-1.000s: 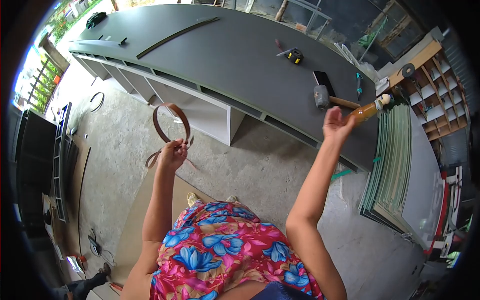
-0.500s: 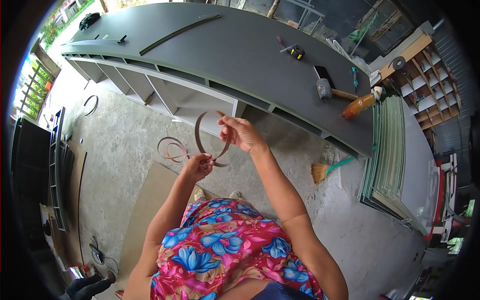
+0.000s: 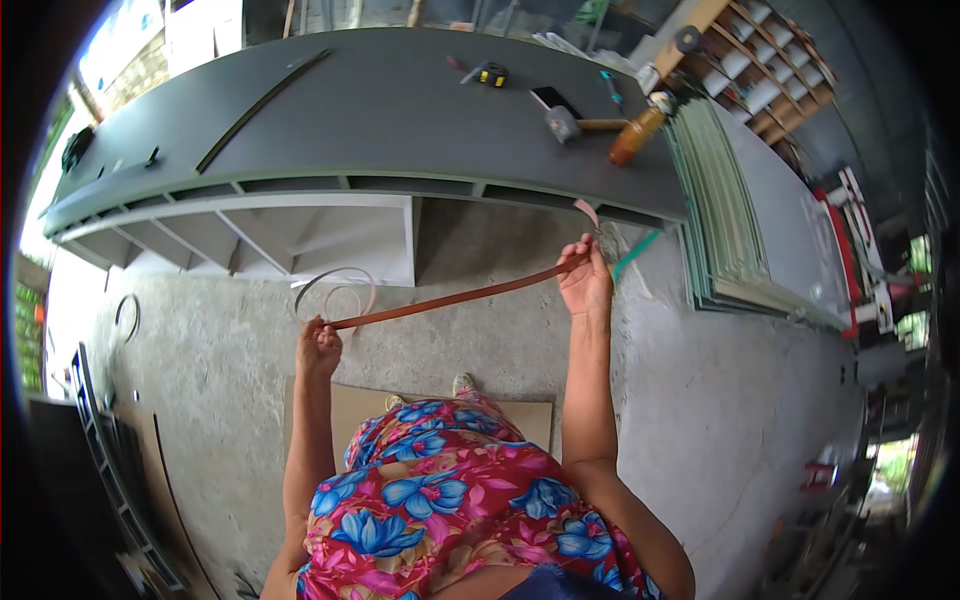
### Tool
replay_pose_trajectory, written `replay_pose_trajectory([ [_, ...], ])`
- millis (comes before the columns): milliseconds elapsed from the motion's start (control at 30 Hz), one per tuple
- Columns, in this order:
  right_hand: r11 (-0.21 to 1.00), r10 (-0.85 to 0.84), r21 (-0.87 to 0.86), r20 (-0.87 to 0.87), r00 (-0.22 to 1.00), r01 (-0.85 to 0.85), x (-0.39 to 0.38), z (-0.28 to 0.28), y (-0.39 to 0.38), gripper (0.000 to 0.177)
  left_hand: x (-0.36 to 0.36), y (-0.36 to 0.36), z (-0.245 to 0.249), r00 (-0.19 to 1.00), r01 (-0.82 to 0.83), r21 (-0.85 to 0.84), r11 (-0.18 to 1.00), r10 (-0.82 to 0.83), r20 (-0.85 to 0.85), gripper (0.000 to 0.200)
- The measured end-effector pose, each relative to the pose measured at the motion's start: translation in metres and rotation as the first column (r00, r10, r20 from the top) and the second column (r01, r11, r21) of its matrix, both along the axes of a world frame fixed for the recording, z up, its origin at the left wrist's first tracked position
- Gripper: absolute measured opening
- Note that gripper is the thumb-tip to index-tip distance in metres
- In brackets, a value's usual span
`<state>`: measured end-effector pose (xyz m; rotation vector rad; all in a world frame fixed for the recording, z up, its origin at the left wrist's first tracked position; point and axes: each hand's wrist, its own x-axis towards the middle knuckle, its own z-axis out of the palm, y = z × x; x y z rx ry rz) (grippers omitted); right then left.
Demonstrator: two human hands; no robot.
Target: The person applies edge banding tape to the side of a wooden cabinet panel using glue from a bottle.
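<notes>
A thin reddish-brown strip [image 3: 450, 298] stretches nearly straight between my two hands, its right side a little higher. My left hand [image 3: 320, 345] is closed on it at the left, and loose curled loops of strip hang beyond that hand. My right hand [image 3: 586, 280] pinches the strip at the right, with a short pinkish end sticking up past the fingers. Both hands are over the concrete floor, in front of the long grey cabinet [image 3: 400, 110].
On the cabinet top are a tape measure [image 3: 491, 74], a phone [image 3: 553, 99], a mallet [image 3: 563, 124], an orange bottle [image 3: 636, 135] and a dark strip [image 3: 262, 110]. Stacked panels [image 3: 715, 200] stand at the right. Cardboard [image 3: 530, 420] lies by my feet.
My hands have moved apart, left hand leftward and right hand rightward, pulling the looped strip out straight. The view has turned, so the cabinet appears shifted left.
</notes>
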<state>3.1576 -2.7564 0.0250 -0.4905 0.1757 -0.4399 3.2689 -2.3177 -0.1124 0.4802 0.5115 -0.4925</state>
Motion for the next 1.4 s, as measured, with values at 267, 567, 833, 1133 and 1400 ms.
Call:
replay_pose_trajectory([
  [267,0.936,-0.353,-0.097,-0.281,0.893,0.339,-0.081,-0.005,-0.05,0.012,0.023,-0.005,0.029,0.996,0.077,0.099,0.992,-0.081,0.044,0.012],
  [567,0.867,-0.497,-0.12,-0.266,0.826,0.483,-0.094,-0.029,-0.13,0.014,0.052,-0.025,0.023,0.994,0.083,-0.094,0.992,-0.076,0.083,0.017],
  [833,0.851,-0.525,-0.12,-0.234,0.818,0.512,-0.067,-0.038,-0.233,0.018,0.099,-0.025,0.01,0.981,-0.076,-0.098,0.992,0.091,0.169,0.023],
  [1133,0.88,-0.462,-0.108,-0.425,0.778,0.463,-0.037,-0.081,-0.34,0.014,0.118,-0.047,0.045,0.933,-0.184,-0.048,0.982,0.19,0.306,0.027],
  [1400,0.849,-0.501,-0.08,-0.434,0.749,0.522,-0.023,-0.089,-0.377,0.005,0.111,-0.076,0.054,0.912,-0.101,-0.112,0.988,0.137,0.385,0.031],
])
